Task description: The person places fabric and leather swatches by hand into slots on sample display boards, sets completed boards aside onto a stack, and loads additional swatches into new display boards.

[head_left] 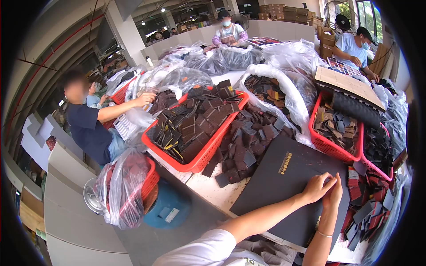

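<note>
My left hand (316,188) and my right hand (333,193) meet over a large black folder (275,186) with gold lettering. The fingers of both are bent and pressed together at the tips. Whatever they pinch, if anything, is too small to make out. Lying flat on the white table (202,188), the folder reaches to its front edge. A heap of dark brown and grey sample pieces (242,148) sits against its far left side. Red and grey pieces (370,199) are piled to the right of my hands.
A red basket (202,162) full of dark pieces stands left of the heap. Another red basket (333,148) at the right has a black roll (355,108) and a board (350,86) over it. A blue bin (171,201) stands lower left. Co-workers sit around the table among plastic bags (195,80).
</note>
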`<state>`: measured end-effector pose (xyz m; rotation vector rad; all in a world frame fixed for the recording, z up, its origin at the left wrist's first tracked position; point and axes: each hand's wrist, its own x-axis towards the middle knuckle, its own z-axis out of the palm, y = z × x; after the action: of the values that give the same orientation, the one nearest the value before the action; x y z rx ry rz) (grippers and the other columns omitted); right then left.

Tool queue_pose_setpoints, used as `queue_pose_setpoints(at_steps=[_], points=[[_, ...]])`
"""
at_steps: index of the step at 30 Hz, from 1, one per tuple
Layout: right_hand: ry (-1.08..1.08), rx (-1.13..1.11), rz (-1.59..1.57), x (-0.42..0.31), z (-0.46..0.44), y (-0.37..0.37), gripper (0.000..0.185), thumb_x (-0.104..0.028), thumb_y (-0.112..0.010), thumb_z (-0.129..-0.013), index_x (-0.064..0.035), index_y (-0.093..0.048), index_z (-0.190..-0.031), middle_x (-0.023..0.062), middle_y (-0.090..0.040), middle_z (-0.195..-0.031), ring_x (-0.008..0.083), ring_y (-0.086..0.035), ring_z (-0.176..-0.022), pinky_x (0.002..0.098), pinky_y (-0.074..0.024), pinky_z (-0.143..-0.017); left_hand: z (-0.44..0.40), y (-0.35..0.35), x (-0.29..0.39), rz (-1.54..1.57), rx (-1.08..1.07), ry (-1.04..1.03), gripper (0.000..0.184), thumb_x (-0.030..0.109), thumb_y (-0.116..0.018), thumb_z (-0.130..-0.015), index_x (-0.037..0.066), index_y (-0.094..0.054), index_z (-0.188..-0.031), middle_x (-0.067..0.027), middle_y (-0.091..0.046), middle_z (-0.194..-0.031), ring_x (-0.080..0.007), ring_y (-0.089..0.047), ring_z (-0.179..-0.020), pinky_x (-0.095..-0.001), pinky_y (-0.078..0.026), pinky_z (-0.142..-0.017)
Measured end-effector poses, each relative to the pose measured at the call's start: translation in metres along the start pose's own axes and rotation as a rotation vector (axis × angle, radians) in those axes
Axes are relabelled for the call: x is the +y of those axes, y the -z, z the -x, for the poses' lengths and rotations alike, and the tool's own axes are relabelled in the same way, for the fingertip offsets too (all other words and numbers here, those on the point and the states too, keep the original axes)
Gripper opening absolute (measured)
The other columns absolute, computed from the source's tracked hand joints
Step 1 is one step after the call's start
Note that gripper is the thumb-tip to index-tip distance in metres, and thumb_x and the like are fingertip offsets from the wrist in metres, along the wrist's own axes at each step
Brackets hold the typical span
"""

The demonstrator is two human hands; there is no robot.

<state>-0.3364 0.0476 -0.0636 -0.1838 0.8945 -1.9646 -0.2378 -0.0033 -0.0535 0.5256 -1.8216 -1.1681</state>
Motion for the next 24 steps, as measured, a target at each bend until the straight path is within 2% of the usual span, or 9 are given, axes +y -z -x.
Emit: queue_pose_setpoints(at_steps=[7, 16, 24], points=[[-0.005, 0.038, -0.014, 0.003, -0.006, 0.006, 0.025, -0.026, -0.055, -0.099, -0.0102, -0.058, -0.079, -0.0022, -0.055, -0.070, 0.0115, -0.055, -0.066, 0.0293, -0.0472, -0.062, 0.000, 0.001, 0.001, -0.033, -0.006, 0.009, 0.033, 0.033, -0.058, -0.095, 0.000, -0.062, -0.094, -0.0203, -0.066, -0.074, -0.0346, -0.066, -0.068, -0.0424, -0.049, -0.061], [-0.002, -0.004, 0.024, 0.000, -0.002, 0.003, 0.024, -0.026, -0.054, -0.099, -0.0088, -0.058, -0.083, 0.0008, -0.059, -0.073, 0.0145, -0.059, -0.070, 0.0300, -0.0504, -0.066, 0.000, 0.000, -0.001, -0.024, -0.012, 0.003, 0.033, 0.033, -0.057, -0.095, 0.000, -0.063, -0.095, -0.0208, -0.067, -0.076, -0.0351, -0.067, -0.070, -0.0424, -0.050, -0.061], [-0.008, -0.008, -0.018, 0.003, -0.010, 0.014, 0.024, -0.025, -0.053, -0.099, -0.0094, -0.058, -0.082, -0.0006, -0.057, -0.071, 0.0129, -0.056, -0.066, 0.0288, -0.0480, -0.065, 0.000, 0.001, 0.000, -0.029, -0.032, 0.024, 0.034, 0.034, -0.057, -0.095, 0.000, -0.062, -0.095, -0.0204, -0.067, -0.076, -0.0349, -0.067, -0.070, -0.0423, -0.050, -0.062]])
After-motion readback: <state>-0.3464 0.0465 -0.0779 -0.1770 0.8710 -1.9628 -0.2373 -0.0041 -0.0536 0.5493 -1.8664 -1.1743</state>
